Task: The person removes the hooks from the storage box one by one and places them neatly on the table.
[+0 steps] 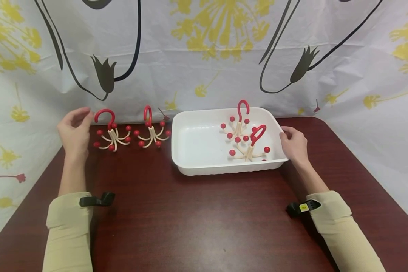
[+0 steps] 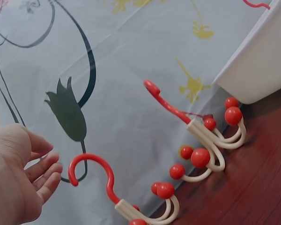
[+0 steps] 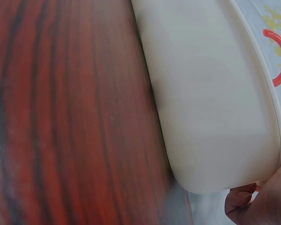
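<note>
My left hand [image 1: 75, 132] is raised at the left beside a hook hanger [image 1: 113, 136], which has a red hook and cream arms tipped with red balls. In the left wrist view its fingers [image 2: 43, 173] are loosely bent and hold nothing, a small gap away from the red hook [image 2: 105, 171]. A second hook hanger [image 1: 151, 133] stands just right of the first, on the table. My right hand [image 1: 295, 145] grips the right end of a white tray [image 1: 204, 167], thumb at the rim. Inside the tray's right half stand two more hook hangers, one behind [image 1: 239, 128] and one in front [image 1: 249, 152].
The dark red wood table [image 1: 190, 215] stretches out in front of the tray. Behind it hangs a white cloth [image 1: 156, 87] printed with yellow and dark flowers, close to the tray's back side. More cloth hangs at both sides.
</note>
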Available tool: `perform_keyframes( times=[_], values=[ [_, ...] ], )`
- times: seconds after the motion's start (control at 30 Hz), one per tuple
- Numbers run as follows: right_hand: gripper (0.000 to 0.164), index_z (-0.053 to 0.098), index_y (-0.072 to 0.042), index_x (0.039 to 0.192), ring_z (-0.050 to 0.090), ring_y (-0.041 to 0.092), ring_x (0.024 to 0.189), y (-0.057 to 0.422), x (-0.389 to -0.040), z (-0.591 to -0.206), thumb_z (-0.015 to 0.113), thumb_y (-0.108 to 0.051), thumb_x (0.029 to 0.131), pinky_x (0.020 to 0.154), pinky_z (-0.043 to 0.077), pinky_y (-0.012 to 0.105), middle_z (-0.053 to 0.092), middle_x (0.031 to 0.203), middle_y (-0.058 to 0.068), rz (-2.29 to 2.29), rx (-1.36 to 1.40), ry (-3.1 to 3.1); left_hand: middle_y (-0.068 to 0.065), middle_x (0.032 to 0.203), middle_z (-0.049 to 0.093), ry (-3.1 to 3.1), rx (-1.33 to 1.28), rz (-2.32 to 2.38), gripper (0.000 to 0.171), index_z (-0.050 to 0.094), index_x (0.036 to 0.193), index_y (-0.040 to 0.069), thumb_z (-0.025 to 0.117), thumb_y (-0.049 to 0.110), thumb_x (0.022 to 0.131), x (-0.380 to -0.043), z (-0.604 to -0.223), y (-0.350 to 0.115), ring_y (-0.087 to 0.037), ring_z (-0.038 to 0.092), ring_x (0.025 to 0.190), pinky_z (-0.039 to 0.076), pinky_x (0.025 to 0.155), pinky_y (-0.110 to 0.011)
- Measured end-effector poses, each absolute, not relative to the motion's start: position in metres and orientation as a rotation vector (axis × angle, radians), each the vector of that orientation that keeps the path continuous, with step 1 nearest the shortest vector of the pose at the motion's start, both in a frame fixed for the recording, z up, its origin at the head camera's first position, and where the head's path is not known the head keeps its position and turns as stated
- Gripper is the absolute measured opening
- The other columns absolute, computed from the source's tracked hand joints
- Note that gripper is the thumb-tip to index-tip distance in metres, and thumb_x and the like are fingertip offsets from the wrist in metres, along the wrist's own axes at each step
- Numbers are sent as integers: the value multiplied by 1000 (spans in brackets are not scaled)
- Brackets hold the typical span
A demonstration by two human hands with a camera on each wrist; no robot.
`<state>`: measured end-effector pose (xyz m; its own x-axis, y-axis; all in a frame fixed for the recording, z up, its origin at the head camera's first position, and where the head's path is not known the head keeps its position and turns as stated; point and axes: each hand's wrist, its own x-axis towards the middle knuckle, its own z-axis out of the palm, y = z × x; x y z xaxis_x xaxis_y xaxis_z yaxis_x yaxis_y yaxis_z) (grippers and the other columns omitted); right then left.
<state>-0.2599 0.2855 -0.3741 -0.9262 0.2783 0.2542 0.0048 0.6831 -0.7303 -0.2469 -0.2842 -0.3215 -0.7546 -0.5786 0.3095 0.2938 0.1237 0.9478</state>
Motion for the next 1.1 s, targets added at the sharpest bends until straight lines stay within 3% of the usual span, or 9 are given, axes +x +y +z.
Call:
perform_keyframes(
  times=[0.4,0.57,0.8,1.1],
  values=[
    [39,60,5,134,59,36,102,287,-258,-373,45,-15,104,84,45,39,65,115,27,1096,-208,-2566,6,90,70,-1771,73,-1771,16,76,105,5,73,1,90,-245,-314,-248,-9,61,84,47,74,-16],
    [39,60,5,135,59,36,102,288,-258,-373,45,-16,105,84,45,38,65,115,27,1101,-222,-2577,7,95,69,-1886,-9,-1696,20,73,112,1,72,4,92,-246,-315,-231,-9,62,90,48,79,-17],
    [39,58,4,136,58,35,102,286,-259,-373,45,-16,105,82,45,36,64,117,26,1113,-239,-2586,3,102,70,-1976,-111,-1626,22,72,115,4,72,10,94,-244,-315,-209,-12,62,97,49,88,-21],
    [39,59,5,136,56,34,99,284,-258,-373,45,-16,105,79,43,35,64,112,26,1111,-247,-2578,-3,104,69,-1990,-284,-1665,27,68,118,-4,70,10,95,-240,-310,-184,-13,63,98,49,91,-22]
  ],
)
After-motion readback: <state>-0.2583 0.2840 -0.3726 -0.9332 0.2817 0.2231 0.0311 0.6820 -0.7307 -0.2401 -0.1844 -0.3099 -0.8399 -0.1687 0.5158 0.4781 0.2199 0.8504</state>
